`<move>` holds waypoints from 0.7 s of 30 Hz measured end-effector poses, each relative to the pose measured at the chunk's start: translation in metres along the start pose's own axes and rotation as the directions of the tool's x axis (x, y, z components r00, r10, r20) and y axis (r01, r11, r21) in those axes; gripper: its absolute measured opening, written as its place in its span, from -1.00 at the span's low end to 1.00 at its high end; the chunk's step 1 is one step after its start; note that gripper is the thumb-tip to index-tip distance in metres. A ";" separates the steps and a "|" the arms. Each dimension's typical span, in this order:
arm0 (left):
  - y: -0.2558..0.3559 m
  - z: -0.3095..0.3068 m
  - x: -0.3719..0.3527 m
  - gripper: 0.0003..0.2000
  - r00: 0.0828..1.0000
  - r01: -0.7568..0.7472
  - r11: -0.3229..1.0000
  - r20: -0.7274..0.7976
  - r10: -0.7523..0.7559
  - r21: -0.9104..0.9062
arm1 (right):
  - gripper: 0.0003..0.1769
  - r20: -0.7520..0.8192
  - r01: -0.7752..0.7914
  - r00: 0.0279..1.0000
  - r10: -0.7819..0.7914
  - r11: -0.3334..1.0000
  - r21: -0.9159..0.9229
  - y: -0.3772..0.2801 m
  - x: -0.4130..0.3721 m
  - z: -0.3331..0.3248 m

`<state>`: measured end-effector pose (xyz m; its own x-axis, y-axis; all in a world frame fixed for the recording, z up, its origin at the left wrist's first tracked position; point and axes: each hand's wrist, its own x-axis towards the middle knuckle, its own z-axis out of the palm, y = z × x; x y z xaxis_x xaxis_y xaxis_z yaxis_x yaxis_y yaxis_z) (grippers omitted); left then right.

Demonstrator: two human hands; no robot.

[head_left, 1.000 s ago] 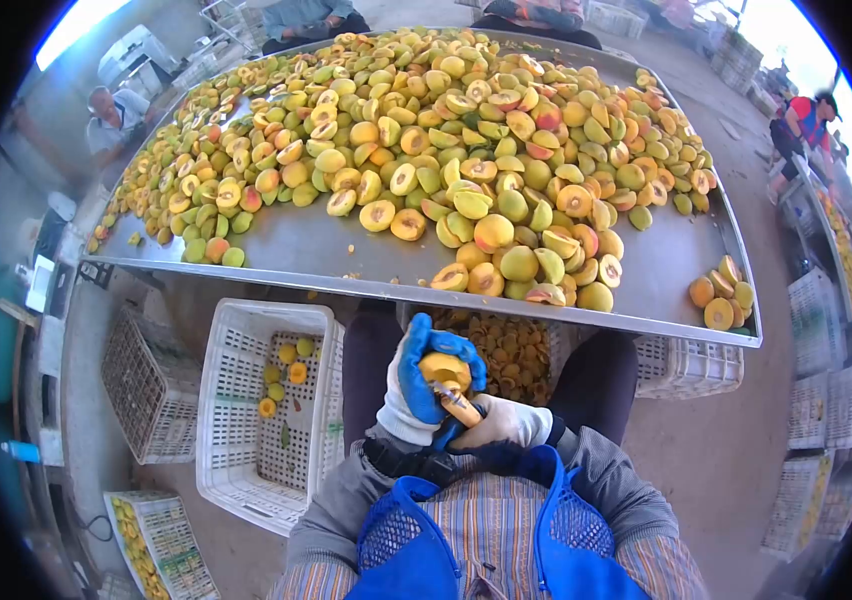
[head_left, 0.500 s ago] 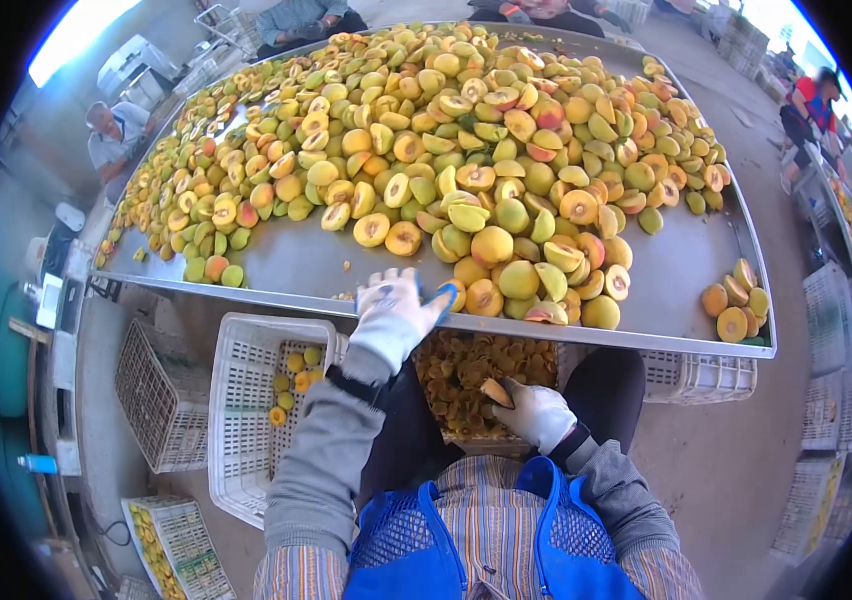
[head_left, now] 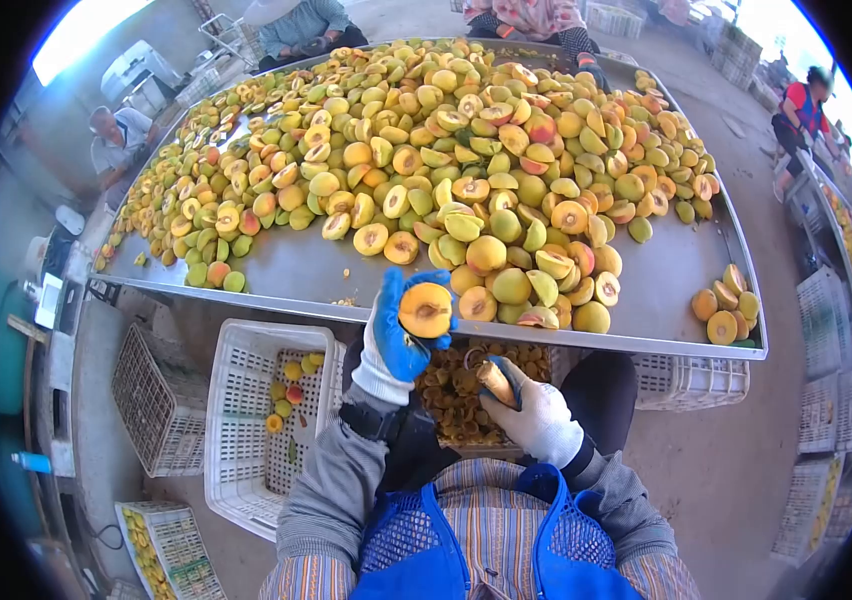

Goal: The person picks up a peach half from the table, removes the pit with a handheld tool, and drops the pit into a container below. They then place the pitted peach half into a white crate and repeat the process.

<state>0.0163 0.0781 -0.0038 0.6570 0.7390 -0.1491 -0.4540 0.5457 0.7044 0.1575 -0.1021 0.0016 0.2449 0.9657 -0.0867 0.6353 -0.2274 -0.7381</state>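
Note:
My left hand (head_left: 392, 345), in a white glove with a blue palm, is turned palm up near the table's front edge. Its fingers are wrapped round a peach half (head_left: 426, 312), cut face towards me, with a brown hollow in the middle. In my right hand (head_left: 541, 418), also gloved, is a tool with a wooden handle (head_left: 495, 381); a thin curved loop seems to show at its end. Below both hands stands a crate of brownish peach pieces (head_left: 456, 405). Beyond them, a big heap of halved peaches (head_left: 486, 253) covers much of the metal table (head_left: 286, 262).
Left of my legs stands a white crate (head_left: 231, 430) with several peaches inside. A small peach pile (head_left: 723, 327) lies at the table's right corner. More crates (head_left: 161, 400) stand on the floor at both sides. Other people sit or stand around the table's far sides.
My left hand has drawn back from the table edge and turned palm up, now with a peach half in it. The tool in my right hand has come slightly up and left.

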 end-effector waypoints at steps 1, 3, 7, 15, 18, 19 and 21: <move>-0.002 0.007 -0.011 -0.47 0.999 0.042 0.989 0.005 -0.042 -0.141 | -0.37 -0.024 0.012 1.000 -0.011 0.999 0.037 -0.008 -0.001 -0.003; -0.016 0.018 -0.029 -0.51 0.994 -0.090 0.991 -0.076 0.082 -0.100 | -0.37 -0.046 0.026 0.999 -0.023 0.997 0.070 -0.024 -0.003 -0.010; -0.032 0.025 -0.050 -0.55 0.978 -0.204 0.979 -0.048 0.203 -0.012 | -0.36 0.014 -0.034 0.999 0.032 0.994 0.108 -0.040 -0.010 -0.009; -0.035 0.030 -0.063 -0.52 0.979 -0.139 0.974 0.126 0.163 -0.179 | -0.40 0.023 -0.069 0.997 0.067 0.992 0.104 -0.044 -0.015 -0.004; -0.037 0.044 -0.070 -0.46 0.955 -0.293 0.920 0.027 0.296 0.259 | -0.45 0.031 -0.055 0.998 0.052 0.995 0.085 -0.038 -0.015 0.003; -0.039 0.042 -0.069 -0.46 0.955 -0.291 0.921 0.024 0.295 0.258 | -0.47 0.030 -0.044 0.999 0.040 0.992 0.115 -0.031 -0.015 0.011; -0.042 0.036 -0.064 -0.38 0.989 -0.133 0.990 -0.075 0.130 -0.036 | -0.49 0.032 -0.035 0.999 0.031 0.989 0.144 -0.019 -0.012 0.022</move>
<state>0.0150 -0.0069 0.0009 0.5454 0.8312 -0.1082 -0.5587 0.4567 0.6923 0.1264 -0.1068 0.0021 0.2413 0.9616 -0.1307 0.5145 -0.2410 -0.8229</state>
